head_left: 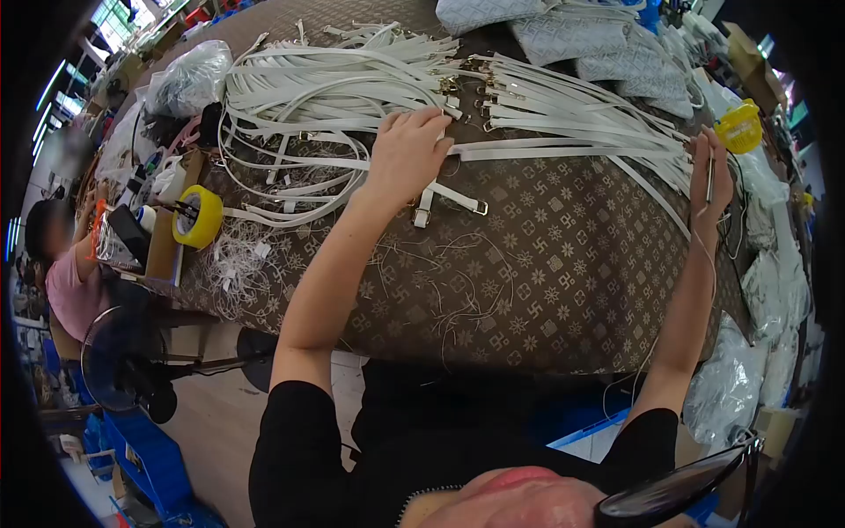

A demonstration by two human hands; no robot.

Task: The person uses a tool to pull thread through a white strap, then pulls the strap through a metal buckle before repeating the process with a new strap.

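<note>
My left hand (407, 157) is closed over a white strap (528, 151) near the middle of the table, its fingers bent down by the metal buckles. My right hand (711, 176), at the table's right side, has its fingers together around a thin metal tool (709, 179); its exact kind cannot be made out. Those fingertips are beside the ends of a fanned bundle of white straps (572, 110). A larger pile of white straps (339, 75) lies beyond my left hand. Just below that hand is a short strap piece with buckles (422, 216).
Loose threads (466, 290) and a tangled heap of white thread (236, 268) lie on the patterned tablecloth (563, 290). Yellow tape rolls (204, 216) sit at left and right. Quilted material (572, 40) is at the back. Another person (75, 282) and a fan (132, 361) are left.
</note>
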